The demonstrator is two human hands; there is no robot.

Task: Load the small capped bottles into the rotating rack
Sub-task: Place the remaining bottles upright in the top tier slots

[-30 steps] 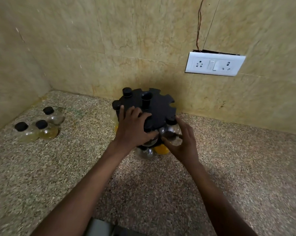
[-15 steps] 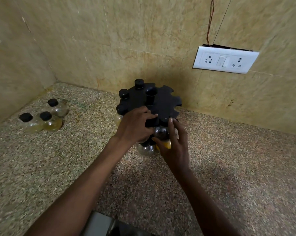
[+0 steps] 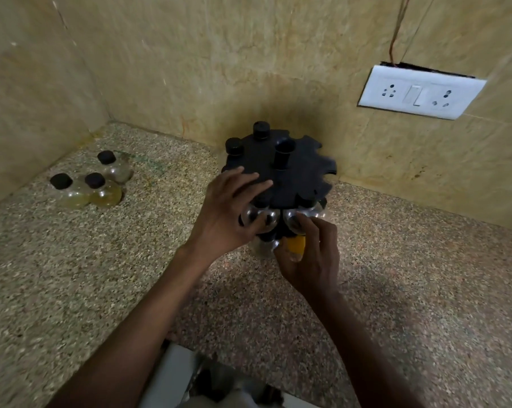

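A black notched rotating rack [image 3: 296,172] stands on the speckled counter near the back wall. Several small black-capped glass bottles hang in its slots; two caps [image 3: 261,130] stick up at its far left rim. My left hand [image 3: 229,213] rests on the rack's near-left top, its fingers spread, with its thumb against a clear hanging bottle [image 3: 260,219]. My right hand [image 3: 310,257] is at the rack's near side, fingers curled round a clear bottle [image 3: 293,222], above one with yellow contents [image 3: 296,245]. Three loose bottles [image 3: 101,189] stand at the far left.
Stone walls meet in a corner behind the loose bottles. A white socket-and-switch plate [image 3: 419,92] sits on the back wall to the right, with wires running up. The granite counter [image 3: 410,275] extends right and toward me.
My right hand has slid down and right along the rack's near side, onto the lower bottles. My left hand's fingers have spread further over the top. The view has moved closer.
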